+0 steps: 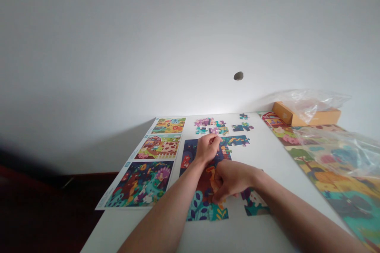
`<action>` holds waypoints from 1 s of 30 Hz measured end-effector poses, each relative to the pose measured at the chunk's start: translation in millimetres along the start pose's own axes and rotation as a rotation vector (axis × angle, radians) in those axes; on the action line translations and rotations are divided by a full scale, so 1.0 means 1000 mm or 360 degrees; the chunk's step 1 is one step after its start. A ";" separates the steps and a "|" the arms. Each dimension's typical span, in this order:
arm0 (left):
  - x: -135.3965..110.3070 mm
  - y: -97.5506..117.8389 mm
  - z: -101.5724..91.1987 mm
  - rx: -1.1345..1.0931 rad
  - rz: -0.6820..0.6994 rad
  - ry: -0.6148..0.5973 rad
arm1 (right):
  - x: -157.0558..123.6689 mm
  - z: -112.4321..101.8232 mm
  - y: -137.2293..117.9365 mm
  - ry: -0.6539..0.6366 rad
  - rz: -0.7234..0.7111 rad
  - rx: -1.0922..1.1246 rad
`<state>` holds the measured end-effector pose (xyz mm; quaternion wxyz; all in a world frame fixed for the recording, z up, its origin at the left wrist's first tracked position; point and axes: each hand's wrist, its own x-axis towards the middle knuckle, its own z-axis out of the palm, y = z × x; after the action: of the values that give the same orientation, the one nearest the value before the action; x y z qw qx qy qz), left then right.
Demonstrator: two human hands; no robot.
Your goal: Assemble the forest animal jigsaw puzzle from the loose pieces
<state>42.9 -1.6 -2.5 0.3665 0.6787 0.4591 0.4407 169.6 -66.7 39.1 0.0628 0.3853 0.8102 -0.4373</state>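
Note:
A partly joined jigsaw puzzle point(194, 201) with a dark night forest picture lies flat on the white table. My left hand point(208, 146) rests on its upper part, fingers curled in; whatever is under them is hidden. Lower down, my right hand point(233, 178) bends its fingers down against the puzzle's right side, thumb near the orange animal. I cannot make out whether a piece is between those fingers. A joined strip of pieces point(237, 140) sticks out at the top right. Partly under my right wrist lies a section with a white rabbit point(257, 201).
Loose puzzle pieces point(204, 121) lie in a group at the back, with a few more pieces point(242, 127) to their right. A picture sheet point(141, 184) is on the left. On the right are another colourful puzzle point(323, 166), clear plastic point(353, 152) and an orange box point(314, 118).

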 end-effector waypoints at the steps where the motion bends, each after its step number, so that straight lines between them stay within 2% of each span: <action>1: 0.000 0.000 0.000 0.0008 0.0001 0.0001 | -0.001 0.000 -0.001 0.0002 -0.0001 -0.0008; 7: 0.000 0.000 -0.001 -0.0003 0.0001 -0.0004 | -0.003 0.000 -0.006 -0.0053 -0.0015 0.0047; 14: 0.000 0.000 -0.001 -0.0003 0.0006 0.0005 | -0.003 0.002 -0.005 0.0024 -0.0105 0.0185; 19: -0.001 0.000 0.000 0.0020 0.0007 0.0013 | -0.001 0.003 -0.002 -0.0128 -0.0159 0.0366; 21: 0.000 -0.001 0.000 0.0036 0.0015 0.0028 | 0.001 0.003 0.001 -0.0106 -0.0168 0.0395; 24: 0.002 -0.004 -0.003 0.0151 0.0004 0.0194 | 0.002 0.003 0.004 -0.0053 -0.0216 0.0417; 28: 0.004 -0.008 -0.013 0.0531 -0.0182 0.0732 | 0.002 0.002 0.006 -0.0060 -0.0211 0.0321; 30: 0.004 -0.008 -0.016 0.0680 -0.0320 0.0863 | 0.001 -0.001 0.007 0.0052 -0.0243 0.0263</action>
<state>26.1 5.8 -3.2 0.1228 0.5499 0.6859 0.4605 173.8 -63.4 34.4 -0.0158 0.3333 0.7993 -0.4998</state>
